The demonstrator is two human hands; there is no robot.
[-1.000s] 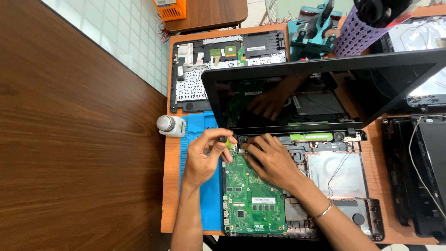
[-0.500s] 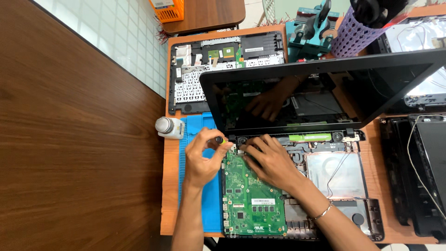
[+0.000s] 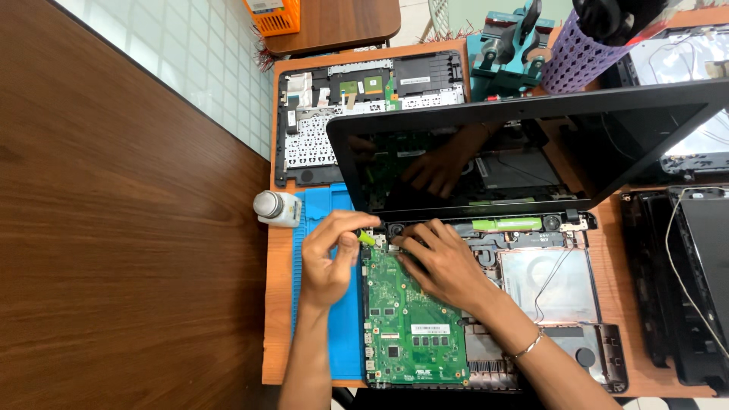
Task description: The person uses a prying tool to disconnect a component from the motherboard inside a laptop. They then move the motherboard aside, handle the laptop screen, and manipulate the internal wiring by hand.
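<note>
The left hand (image 3: pixel 328 258) pinches a small yellow-green tool (image 3: pixel 367 238) between thumb and fingers (image 3: pixel 351 222), closed on it, with its tip at the top left corner of the green board (image 3: pixel 410 319). The right hand (image 3: pixel 444 262) lies flat on the upper part of the board, fingers spread and pressing down, holding nothing. The board sits in an opened laptop base (image 3: pixel 547 296) near the front edge of the orange counter (image 3: pixel 277 319), and the laptop's dark screen (image 3: pixel 516 152) stands tilted back just behind the hands, mirroring them. A blue mat (image 3: pixel 342 334) lies under the left hand, along the left edge of the counter. A small white bottle (image 3: pixel 277 209) lies on its side at that left edge, just beside the mat's far corner. A detached keyboard panel (image 3: pixel 364 106) lies in the far left corner. A teal vise (image 3: pixel 505 49) and a purple mesh cup (image 3: pixel 577 61) stand at the far edge, and dark laptop shells (image 3: pixel 683 296) lie to the right.
</note>
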